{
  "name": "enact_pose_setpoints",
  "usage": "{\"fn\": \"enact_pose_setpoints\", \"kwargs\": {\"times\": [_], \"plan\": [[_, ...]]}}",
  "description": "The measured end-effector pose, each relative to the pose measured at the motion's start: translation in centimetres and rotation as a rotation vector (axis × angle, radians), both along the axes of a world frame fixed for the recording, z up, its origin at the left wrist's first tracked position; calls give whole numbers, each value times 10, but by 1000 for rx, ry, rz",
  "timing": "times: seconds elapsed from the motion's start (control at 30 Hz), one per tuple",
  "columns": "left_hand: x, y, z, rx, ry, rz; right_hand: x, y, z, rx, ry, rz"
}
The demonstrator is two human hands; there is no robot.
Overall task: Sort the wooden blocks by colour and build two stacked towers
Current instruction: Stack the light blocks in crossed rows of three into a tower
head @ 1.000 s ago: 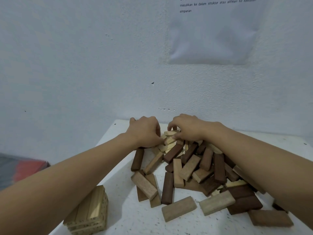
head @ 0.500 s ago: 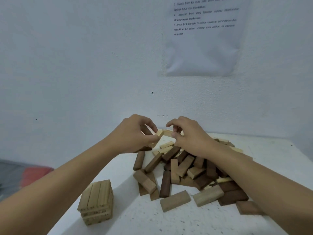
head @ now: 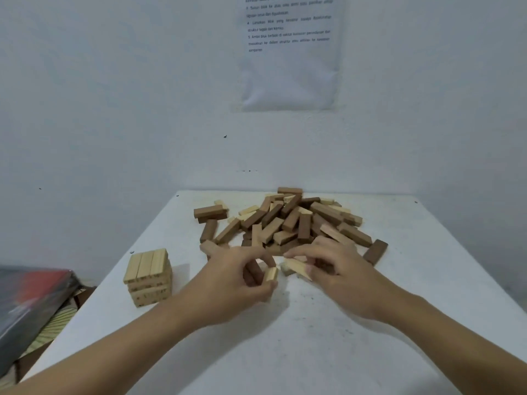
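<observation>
I see a white speckled table (head: 342,352) pushed against a pale wall (head: 114,109). A printed sheet (head: 291,67) hangs on the wall above it. At lower left, beside the table, lies a dark red-and-grey slab (head: 31,297) on a striped board (head: 54,329).

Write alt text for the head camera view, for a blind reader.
Over a white table, the left hand pinches a pale wooden block and the right hand pinches a second pale block. Behind them lies a jumbled pile of pale and dark brown blocks; a low tower of pale blocks stands to the left.
</observation>
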State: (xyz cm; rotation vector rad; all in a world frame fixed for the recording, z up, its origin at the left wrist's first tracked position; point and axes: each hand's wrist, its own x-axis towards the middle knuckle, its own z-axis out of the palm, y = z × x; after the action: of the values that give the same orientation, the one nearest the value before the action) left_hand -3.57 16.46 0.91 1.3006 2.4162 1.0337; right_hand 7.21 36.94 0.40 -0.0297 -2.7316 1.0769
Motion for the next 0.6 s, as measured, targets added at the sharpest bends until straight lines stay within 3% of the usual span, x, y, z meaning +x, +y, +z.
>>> {"fn": "enact_pose_setpoints", "kwargs": {"times": [0.33,0.6], "plan": [[25,2,-34,199,37,4,22,-10,-23,-146,-61,-11],[21,-1,-41,177,129,34,19,-3,-37,95,20,27]]}}
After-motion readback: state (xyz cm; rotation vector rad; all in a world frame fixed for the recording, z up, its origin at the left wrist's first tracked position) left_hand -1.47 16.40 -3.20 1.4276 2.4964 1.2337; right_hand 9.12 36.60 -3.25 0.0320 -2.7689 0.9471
